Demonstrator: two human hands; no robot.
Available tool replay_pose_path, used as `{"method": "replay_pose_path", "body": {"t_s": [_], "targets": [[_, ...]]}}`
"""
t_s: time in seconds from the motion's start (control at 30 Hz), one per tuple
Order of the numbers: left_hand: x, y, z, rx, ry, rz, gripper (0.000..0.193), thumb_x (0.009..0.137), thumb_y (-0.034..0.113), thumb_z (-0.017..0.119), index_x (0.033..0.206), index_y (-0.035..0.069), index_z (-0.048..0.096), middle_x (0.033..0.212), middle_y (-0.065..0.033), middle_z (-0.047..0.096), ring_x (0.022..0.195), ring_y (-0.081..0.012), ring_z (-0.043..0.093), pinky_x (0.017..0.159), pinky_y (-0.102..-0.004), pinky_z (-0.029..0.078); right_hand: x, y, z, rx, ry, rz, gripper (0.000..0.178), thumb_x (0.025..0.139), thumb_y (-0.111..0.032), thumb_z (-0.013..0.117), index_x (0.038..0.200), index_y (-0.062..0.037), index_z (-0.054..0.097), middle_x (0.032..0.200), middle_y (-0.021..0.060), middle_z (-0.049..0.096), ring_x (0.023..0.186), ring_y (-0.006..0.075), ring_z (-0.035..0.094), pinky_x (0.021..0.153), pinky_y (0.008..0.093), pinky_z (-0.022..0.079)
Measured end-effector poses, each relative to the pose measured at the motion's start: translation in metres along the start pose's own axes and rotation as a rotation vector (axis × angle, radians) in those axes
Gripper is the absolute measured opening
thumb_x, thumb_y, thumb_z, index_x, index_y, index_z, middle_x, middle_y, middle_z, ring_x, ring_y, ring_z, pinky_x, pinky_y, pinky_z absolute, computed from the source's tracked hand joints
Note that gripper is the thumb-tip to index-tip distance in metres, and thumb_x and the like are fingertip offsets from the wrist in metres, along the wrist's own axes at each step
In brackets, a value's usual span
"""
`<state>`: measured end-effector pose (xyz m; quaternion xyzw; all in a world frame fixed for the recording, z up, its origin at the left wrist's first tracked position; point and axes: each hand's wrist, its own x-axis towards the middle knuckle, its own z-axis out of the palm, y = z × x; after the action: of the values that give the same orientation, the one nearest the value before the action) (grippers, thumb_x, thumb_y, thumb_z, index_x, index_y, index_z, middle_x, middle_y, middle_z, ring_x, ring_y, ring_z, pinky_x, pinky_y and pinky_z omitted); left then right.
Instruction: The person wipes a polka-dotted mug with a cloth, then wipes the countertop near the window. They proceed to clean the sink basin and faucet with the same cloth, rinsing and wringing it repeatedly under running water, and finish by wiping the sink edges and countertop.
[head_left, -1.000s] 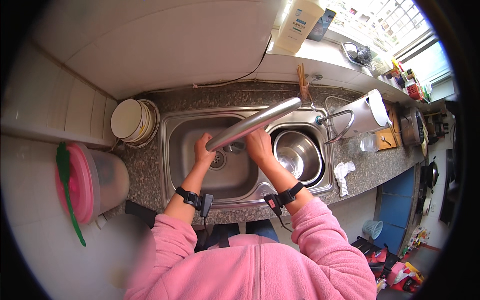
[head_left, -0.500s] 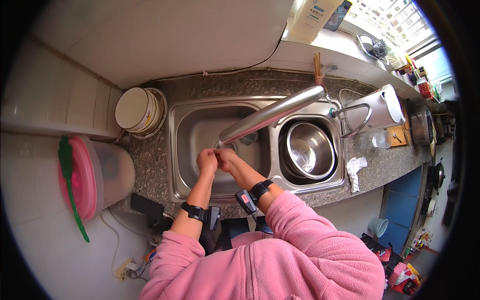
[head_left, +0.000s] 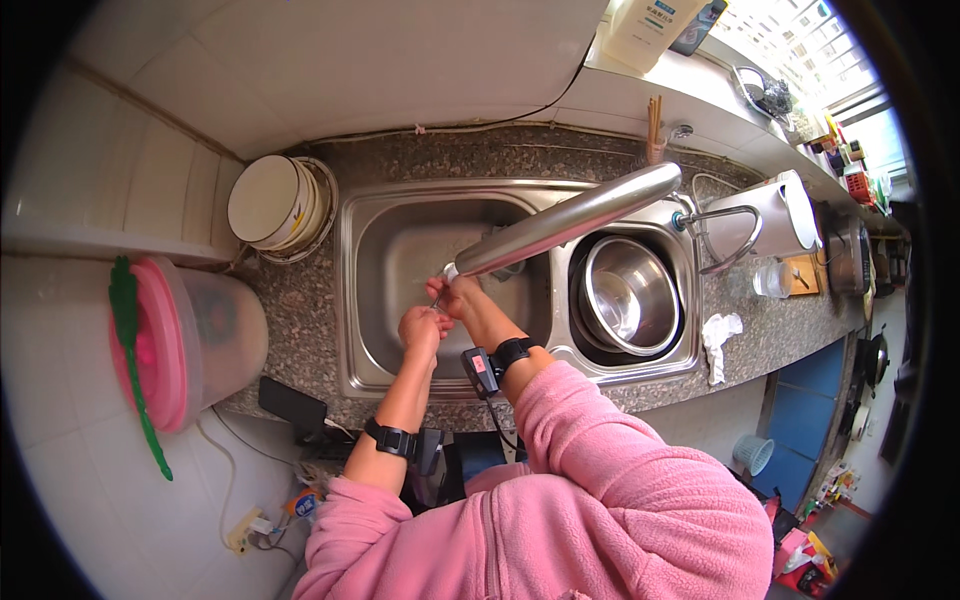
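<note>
Presently, left hand (head_left: 426,328): in the left basin (head_left: 385,250) of the steel sink, palm side partly hidden, fingers curled; whether they pinch anything cannot be told.
Right hand (head_left: 461,298): just beyond the left one, close under the spout end, fingers bent; its grip cannot be told either.
Thin item (head_left: 437,300): slim and greyish, between the fingertips of both hands, over the left basin; too small to identify.
Faucet (head_left: 570,222): thick steel tube, slanting over the sink, its lower end just above the right hand.
Right basin: a round steel pot (head_left: 630,295), shiny inside, tilted.
Wrist straps: one black band with a dark box on each forearm, below pink fleece sleeves.
Desk, left end: stacked pale bowls (head_left: 265,200); translucent tub (head_left: 232,325) with pink lid, a green long-handled tool (head_left: 128,310) against it.
Desk, right end: white crumpled cloth (head_left: 719,345); clear cup (head_left: 771,280); white jug-shaped vessel (head_left: 768,215) beside a slim curved metal tap (head_left: 745,252).
Desk, back edge: sticks (head_left: 655,122) upright in a holder.
Sill: large pale bottle (head_left: 648,35).
</note>
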<state>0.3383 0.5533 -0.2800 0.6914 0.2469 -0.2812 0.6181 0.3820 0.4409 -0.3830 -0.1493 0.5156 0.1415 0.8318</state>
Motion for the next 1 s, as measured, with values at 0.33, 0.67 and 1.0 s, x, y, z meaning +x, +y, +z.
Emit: {"method": "replay_pose_path", "body": {"t_s": [0.33,0.67,1.0], "targets": [[-0.027,0.012,0.005,-0.133,-0.202,-0.138,0.018,0.098,0.011,0.051,0.098,-0.004,0.06,0.082,-0.0149,0.069,0.066,-0.0204,0.069,0.053,-0.0262,0.054,-0.006,-0.011,-0.006,-0.821,0.281,-0.495,0.025,0.1,-0.016,0.052,0.098,0.0032,0.067,0.072,0.0164,0.069,0.054,0.0252,0.066,0.045,0.0355,0.049],[0.001,0.009,-0.001,0.12,-0.223,-0.348,0.025,0.103,0.026,0.051,0.093,0.005,0.06,0.062,-0.0013,0.056,0.045,-0.0095,0.045,0.038,-0.0243,0.031,0.005,0.001,-0.023,-0.587,0.081,-0.167,0.016,0.101,-0.017,0.049,0.105,-0.0087,0.063,0.079,0.0084,0.068,0.061,0.0176,0.064,0.046,0.0327,0.043],[-0.014,0.007,0.009,0.001,-0.228,-0.198,0.03,0.107,0.031,0.045,0.088,0.011,0.056,0.06,0.003,0.048,0.043,-0.0059,0.032,0.039,-0.0243,0.023,0.02,0.01,-0.015,-0.72,0.038,-0.29,0.035,0.1,-0.037,0.052,0.087,-0.0073,0.065,0.074,0.0076,0.067,0.049,0.0196,0.056,0.042,0.0379,0.041]]}}
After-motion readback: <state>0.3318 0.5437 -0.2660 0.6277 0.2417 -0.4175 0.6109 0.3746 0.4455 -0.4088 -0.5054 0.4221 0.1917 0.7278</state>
